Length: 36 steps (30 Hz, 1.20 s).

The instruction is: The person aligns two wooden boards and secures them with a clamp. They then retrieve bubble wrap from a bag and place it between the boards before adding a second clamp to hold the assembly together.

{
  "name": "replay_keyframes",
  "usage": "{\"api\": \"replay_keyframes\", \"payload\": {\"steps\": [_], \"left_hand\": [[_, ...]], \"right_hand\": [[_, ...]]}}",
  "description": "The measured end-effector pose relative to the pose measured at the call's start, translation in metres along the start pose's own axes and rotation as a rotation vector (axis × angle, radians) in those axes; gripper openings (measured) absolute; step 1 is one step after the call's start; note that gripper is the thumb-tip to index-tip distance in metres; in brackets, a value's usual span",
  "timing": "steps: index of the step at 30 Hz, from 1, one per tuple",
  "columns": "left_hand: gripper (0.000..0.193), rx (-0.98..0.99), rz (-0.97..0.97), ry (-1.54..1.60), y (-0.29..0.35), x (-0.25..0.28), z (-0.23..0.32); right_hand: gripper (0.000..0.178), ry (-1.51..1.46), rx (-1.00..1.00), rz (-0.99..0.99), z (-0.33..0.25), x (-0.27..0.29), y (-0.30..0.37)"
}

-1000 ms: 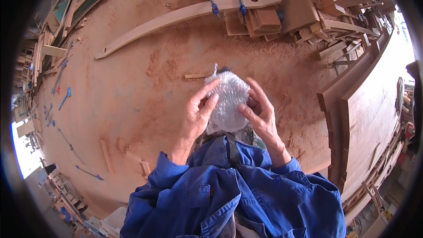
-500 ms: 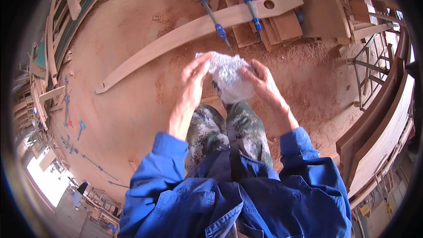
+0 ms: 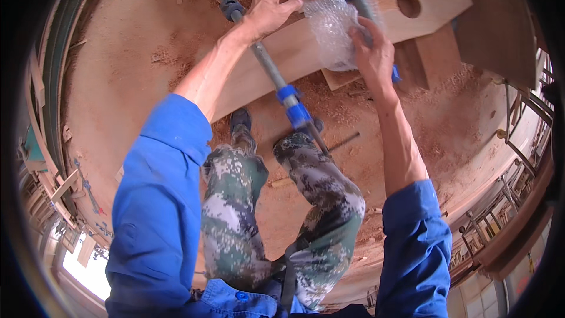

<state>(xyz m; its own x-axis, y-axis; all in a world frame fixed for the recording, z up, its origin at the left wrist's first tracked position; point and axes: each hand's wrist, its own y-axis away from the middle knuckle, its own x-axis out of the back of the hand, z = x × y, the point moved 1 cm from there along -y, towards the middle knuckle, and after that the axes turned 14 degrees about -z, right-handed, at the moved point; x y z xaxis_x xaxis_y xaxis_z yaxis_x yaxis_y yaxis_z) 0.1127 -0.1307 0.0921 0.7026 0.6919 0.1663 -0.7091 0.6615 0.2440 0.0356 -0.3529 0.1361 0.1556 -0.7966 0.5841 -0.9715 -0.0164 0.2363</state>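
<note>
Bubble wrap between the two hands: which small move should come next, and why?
Perhaps spread the bubble wrap gently sideways: it looks crumpled above the wooden beam, with the left hand at its left edge and the right hand at its right.

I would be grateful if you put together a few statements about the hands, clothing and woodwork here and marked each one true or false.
1. The left hand and right hand both touch the bubble wrap. True.
2. The sleeves are red. False: they are blue.
3. The board has a round hole near its right end. True.
4. The trousers are plain black. False: they have a camouflage pattern.
5. The bubble wrap lies on the floor by the feet. False: it is up at the hands, in front of the board in this view.
</note>
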Motion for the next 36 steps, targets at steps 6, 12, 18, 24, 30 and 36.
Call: {"api": "replay_keyframes", "payload": {"steps": [6,12,18,24,30,36], "left_hand": [[0.033,0.024,-0.107,-0.18,-0.021,-0.004,-0.06],[0.039,-0.16,-0.001,-0.444,-0.024,-0.001,-0.005],[0.03,-0.464,-0.079,-0.41,-0.047,-0.013,0.0],[0.032,-0.574,-0.007,-0.576,-0.052,-0.014,-0.001],[0.041,-0.466,-0.326,-0.42,-0.058,-0.018,-0.022],[0.044,-0.389,-0.528,-0.178,-0.068,-0.01,-0.039]], "right_hand": [[0.026,0.265,0.137,0.13,0.031,-0.021,0.027],[0.032,0.583,0.272,0.249,0.021,0.005,0.045],[0.031,1.024,0.352,0.374,0.006,0.001,0.062],[0.04,0.986,0.459,0.003,-0.003,0.0,0.061],[0.055,1.059,0.36,-0.278,0.04,0.008,0.046],[0.059,1.045,0.311,-0.345,0.038,0.008,0.053]]}}
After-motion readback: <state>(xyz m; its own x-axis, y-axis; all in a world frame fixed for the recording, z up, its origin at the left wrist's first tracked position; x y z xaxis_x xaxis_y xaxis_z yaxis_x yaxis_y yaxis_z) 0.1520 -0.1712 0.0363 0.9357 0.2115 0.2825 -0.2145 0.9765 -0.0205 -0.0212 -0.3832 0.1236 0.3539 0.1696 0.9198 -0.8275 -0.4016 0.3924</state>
